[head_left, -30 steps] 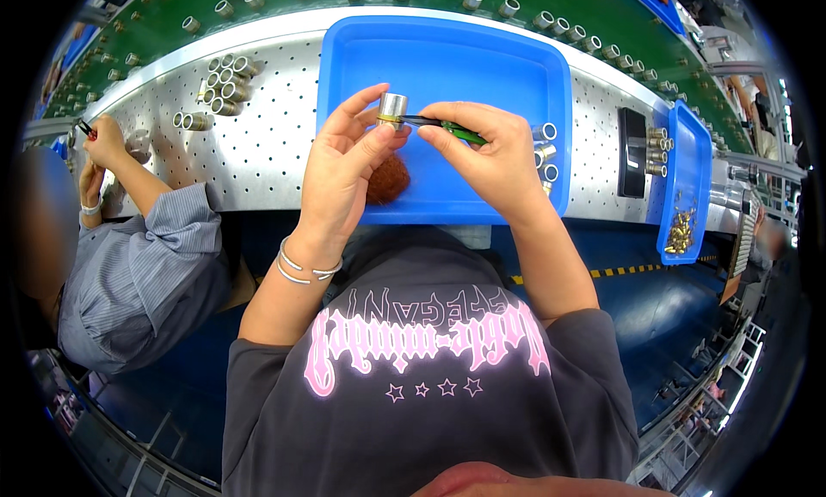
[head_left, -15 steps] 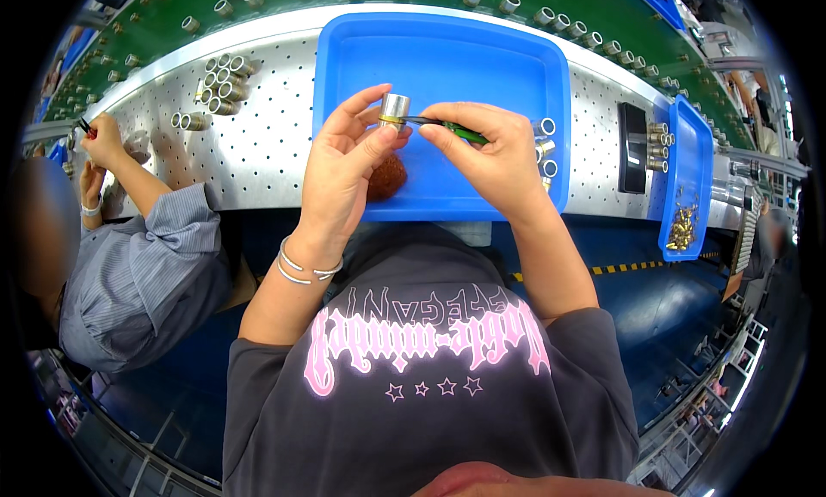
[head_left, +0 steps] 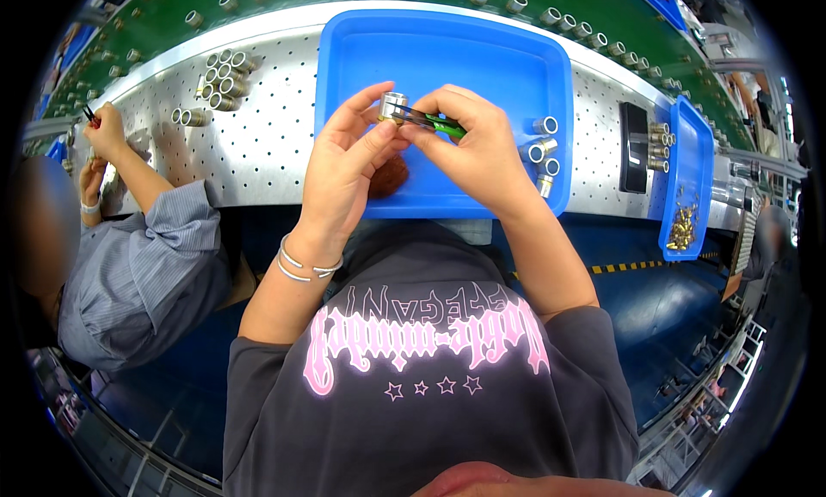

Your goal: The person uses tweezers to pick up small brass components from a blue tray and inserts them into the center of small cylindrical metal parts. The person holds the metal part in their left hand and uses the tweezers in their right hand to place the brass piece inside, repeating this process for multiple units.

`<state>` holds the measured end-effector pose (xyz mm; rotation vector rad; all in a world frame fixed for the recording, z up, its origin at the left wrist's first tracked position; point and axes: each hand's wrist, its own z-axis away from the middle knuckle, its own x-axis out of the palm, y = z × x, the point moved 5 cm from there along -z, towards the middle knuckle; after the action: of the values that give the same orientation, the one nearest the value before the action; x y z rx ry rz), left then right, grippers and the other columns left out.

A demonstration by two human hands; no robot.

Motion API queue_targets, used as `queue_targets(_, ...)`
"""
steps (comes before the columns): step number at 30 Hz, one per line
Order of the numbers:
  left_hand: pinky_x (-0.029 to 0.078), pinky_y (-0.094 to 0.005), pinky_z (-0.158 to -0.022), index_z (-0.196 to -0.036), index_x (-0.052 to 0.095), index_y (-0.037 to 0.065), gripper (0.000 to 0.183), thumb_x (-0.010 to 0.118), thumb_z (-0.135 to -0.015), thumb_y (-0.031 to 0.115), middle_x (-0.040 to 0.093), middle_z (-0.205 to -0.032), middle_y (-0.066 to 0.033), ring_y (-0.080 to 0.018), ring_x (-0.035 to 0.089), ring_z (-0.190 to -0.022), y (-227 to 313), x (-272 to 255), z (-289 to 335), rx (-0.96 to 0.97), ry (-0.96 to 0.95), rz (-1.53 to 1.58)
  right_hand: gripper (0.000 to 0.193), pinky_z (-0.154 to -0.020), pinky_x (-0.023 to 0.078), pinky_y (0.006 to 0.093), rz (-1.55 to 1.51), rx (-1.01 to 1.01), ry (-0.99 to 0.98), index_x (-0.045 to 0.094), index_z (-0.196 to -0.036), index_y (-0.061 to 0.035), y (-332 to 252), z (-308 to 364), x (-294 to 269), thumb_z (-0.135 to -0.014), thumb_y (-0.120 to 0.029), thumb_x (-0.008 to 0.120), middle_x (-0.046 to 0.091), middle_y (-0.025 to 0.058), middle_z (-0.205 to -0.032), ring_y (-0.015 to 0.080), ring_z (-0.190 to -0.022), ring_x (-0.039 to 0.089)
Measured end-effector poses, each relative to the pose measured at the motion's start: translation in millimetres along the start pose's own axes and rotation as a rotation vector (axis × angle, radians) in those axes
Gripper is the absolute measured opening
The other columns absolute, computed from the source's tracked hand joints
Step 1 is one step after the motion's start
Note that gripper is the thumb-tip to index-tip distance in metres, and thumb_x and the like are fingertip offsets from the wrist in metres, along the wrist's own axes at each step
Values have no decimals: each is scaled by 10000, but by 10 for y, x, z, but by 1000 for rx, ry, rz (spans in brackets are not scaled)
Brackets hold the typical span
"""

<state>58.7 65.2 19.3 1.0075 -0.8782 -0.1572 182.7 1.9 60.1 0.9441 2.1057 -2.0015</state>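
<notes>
My left hand (head_left: 351, 157) pinches a short silver metal sleeve (head_left: 391, 103) with a brass-coloured lower end, held upright over the blue tray (head_left: 447, 201). My right hand (head_left: 477, 148) is closed round green-and-black tweezers (head_left: 443, 124). Their dark tips reach the sleeve near its upper part; whether they go inside or touch only its side I cannot tell. Below my left hand a reddish-brown fuzzy lump (head_left: 389, 177) lies in the tray, partly hidden by the hand. Several similar sleeves (head_left: 544, 148) rest along the tray's right side.
Left of the tray, several sleeves (head_left: 226, 71) stand grouped on the perforated metal table (head_left: 267, 135). A green belt (head_left: 284, 11) carrying sleeves runs behind. On the right are a black case (head_left: 633, 144) and a smaller blue tray (head_left: 686, 187) with brass parts. A co-worker (head_left: 142, 273) sits at left.
My right hand and the tweezers have shifted left, closer to the sleeve, with the tips higher on it. The sleeve has tipped slightly toward me. Sleeves on the belt have moved slightly right.
</notes>
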Motion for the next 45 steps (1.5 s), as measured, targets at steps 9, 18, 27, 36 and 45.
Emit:
queue_targets(9, 488, -287, -877, -1295, 423, 12, 408, 526, -911, 104, 584, -1076, -96, -158, 586, -980, -28, -35, -21, -53, -28, 66, 145, -683, 482, 313, -24, -76, 81, 586, -852, -6, -70, -1, -69, -718, -26, 636, 616, 102, -882, 267, -798, 611)
queue_targets(18, 507, -283, -862, -1314, 407, 3, 410, 493, -925, 98, 586, -1091, -102, -180, 612, -963, -12, -27, -12, -98, -71, 119, 160, -579, 419, 253, -112, -60, 74, 569, -886, -16, -29, -7, -62, -744, 41, 612, 640, 83, -903, 163, -662, 526)
queue_targets(27, 491, -261, -831, -1318, 418, -4, 500, 598, -853, 36, 597, -1087, -113, -155, 614, -927, 4, 38, -18, -66, -63, -16, 126, -498, 337, 179, -63, -103, 106, 562, -851, -11, -36, 1, -61, -762, 38, 635, 659, 41, -920, 31, -549, 361)
queue_targets(36, 490, -241, -795, -1316, 419, -15, 442, 531, -895, 61, 612, -1029, -101, -134, 620, -876, -4, 36, 5, 14, -75, -209, 213, -613, 488, 318, 37, -145, 116, 584, -890, -46, -108, 35, -84, -686, 13, 603, 642, 94, -837, 270, -741, 630)
queue_targets(45, 497, -249, -762, -1306, 435, -18, 399, 481, -925, 92, 605, -1003, -106, -146, 614, -863, -27, 50, 16, 89, -137, -289, 216, -605, 486, 317, 42, -166, 143, 588, -884, -43, -162, 65, -143, -678, 23, 597, 643, 96, -828, 268, -725, 629)
